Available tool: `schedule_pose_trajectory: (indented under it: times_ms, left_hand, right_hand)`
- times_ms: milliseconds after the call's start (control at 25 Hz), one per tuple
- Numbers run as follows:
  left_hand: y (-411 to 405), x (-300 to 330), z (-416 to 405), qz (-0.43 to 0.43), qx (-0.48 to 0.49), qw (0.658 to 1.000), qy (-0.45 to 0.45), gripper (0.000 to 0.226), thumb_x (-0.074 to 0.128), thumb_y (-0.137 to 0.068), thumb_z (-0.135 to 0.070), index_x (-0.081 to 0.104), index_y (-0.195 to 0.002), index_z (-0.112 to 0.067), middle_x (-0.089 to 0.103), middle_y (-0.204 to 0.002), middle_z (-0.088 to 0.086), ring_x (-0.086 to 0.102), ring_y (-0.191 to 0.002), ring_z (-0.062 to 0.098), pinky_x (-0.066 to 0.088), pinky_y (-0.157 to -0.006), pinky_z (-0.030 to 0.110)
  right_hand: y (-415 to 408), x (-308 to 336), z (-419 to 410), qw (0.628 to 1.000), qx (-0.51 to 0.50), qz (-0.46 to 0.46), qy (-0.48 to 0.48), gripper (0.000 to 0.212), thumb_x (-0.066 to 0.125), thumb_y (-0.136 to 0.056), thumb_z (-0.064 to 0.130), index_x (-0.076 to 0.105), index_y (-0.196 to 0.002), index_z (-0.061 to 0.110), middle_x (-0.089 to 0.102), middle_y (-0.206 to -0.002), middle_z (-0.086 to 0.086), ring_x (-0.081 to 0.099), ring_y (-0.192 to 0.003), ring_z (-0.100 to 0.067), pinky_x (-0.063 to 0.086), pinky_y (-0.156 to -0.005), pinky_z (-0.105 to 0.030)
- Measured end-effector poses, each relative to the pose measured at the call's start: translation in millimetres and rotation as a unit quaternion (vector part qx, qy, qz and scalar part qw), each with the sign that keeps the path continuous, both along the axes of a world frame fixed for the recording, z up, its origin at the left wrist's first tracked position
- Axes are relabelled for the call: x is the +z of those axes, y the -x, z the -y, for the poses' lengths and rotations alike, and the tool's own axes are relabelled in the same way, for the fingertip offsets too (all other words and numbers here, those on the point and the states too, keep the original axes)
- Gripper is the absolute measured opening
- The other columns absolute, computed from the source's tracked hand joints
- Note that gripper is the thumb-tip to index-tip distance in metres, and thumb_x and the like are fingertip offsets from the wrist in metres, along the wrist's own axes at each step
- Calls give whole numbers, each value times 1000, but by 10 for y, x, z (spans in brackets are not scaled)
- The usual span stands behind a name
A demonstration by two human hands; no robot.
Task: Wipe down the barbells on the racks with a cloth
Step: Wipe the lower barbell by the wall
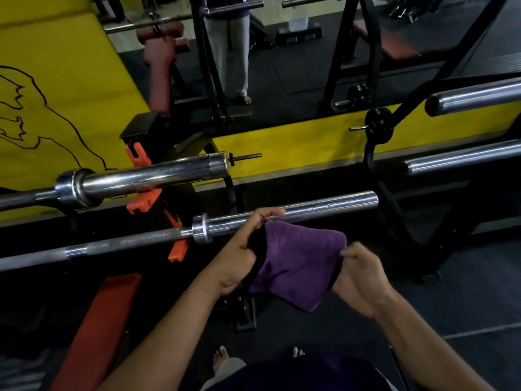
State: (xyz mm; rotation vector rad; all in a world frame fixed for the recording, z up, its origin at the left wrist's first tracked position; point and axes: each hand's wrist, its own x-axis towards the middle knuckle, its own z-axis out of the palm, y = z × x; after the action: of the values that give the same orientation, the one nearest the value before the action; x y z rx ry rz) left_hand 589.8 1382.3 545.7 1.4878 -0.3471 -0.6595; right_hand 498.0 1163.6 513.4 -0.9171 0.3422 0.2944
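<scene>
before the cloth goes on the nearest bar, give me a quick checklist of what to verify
1. Cloth held: ok. The left hand and right hand each grip an edge of the purple cloth.
2. Cloth spread: ok, stretched between both hands.
3. Cloth on the nearest bar: not ok, it sits just in front of the sleeve.
4. Bar seated on the orange hook: ok, it looks supported.
5. Sleeve free of plates: ok, bare chrome.
6. Dirt on the bar: cannot tell.
</scene>
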Motion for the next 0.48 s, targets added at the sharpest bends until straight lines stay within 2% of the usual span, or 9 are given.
schedule_pose_trajectory:
  times_ms: [80, 160, 280, 360, 480]
  left_hand:
    - [-57, 45, -18, 41, -8, 999, 9, 47, 55, -87, 23, 64, -114, -14, 65, -109, 1, 61, -92, 15, 50, -73, 26]
    - [-119, 103, -31, 60, -11, 998, 12, 26, 62, -89, 11, 65, -102, -11, 64, -101, 3, 58, -90, 17, 48, -73, 27]
    - [-167, 138, -34, 41, -3, 999, 12, 12, 64, -93, 0, 63, -100, -10, 63, -99, 6, 57, -88, 21, 47, -73, 33]
    - [-183, 149, -22, 71, -12, 997, 5, 13, 66, -90, -1, 65, -97, -12, 65, -101, 7, 60, -91, 21, 50, -76, 36]
    - [-187, 170, -19, 115, -16, 993, 34, 15, 69, -84, 0, 74, -92, -13, 70, -107, 8, 65, -101, 21, 52, -88, 31]
  right_hand:
    - [12, 14, 64, 998, 37, 30, 49, 45, 39, -90, -2, 63, -126, 11, 68, -119, -16, 68, -107, -26, 53, -95, -44]
    - [-1, 86, 151, 985, 99, 92, 110, 55, 39, -91, -13, 62, -130, 19, 66, -123, -12, 63, -113, -24, 53, -96, -39]
    - [-37, 190, 256, 963, 137, 171, 159, 54, 60, -89, -3, 52, -138, 18, 62, -130, -13, 60, -120, -24, 52, -98, -39]
    - [-50, 218, 250, 943, 131, 189, 240, 54, 73, -89, 10, 52, -136, 25, 64, -129, -7, 62, -120, -24, 54, -96, -38]
    - [-15, 274, 193, 917, 98, 205, 328, 43, 74, -90, 16, 57, -128, 29, 65, -118, 3, 65, -110, -17, 56, -86, -30]
